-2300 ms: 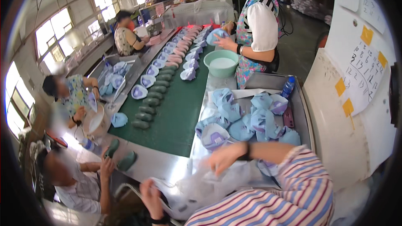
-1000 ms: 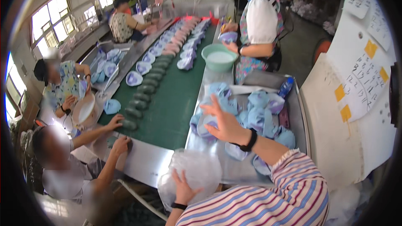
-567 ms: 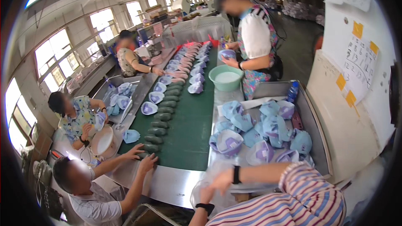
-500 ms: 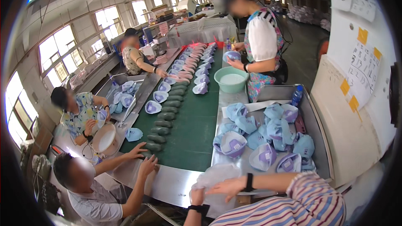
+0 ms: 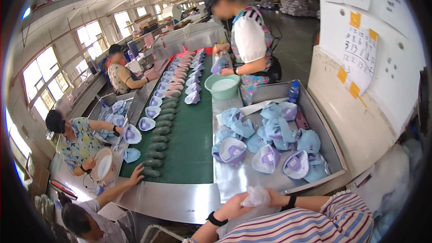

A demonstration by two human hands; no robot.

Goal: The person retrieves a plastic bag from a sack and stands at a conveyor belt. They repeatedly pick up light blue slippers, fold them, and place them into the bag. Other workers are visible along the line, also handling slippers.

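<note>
Both of my hands are closed on a thin, translucent plastic bag [image 5: 256,197] at the near edge of the metal table. My left hand [image 5: 233,207] grips one side of its bunched top, with a black band at the wrist. On the other side my right hand [image 5: 273,197] has hold of it, its fingers partly hidden by the plastic. Below my hands the rest of the bag hangs in front of my striped shirt. Just beyond, light blue and purple cap-like fabric pieces [image 5: 265,158] lie heaped in a metal tray [image 5: 344,170].
A green conveyor belt [image 5: 191,153] carries rows of dark green foot-shaped forms [image 5: 158,146] and purple pieces [image 5: 146,123]. Co-workers stand along both sides; one co-worker's hand [image 5: 135,175] touches the forms. A green basin [image 5: 222,87] and blue bottle [image 5: 294,91] are at the right.
My hands have drawn together and gathered the bag's top, which was spread loosely before. The view has turned right. Of the near-left co-worker's two hands on the forms, one remains there.
</note>
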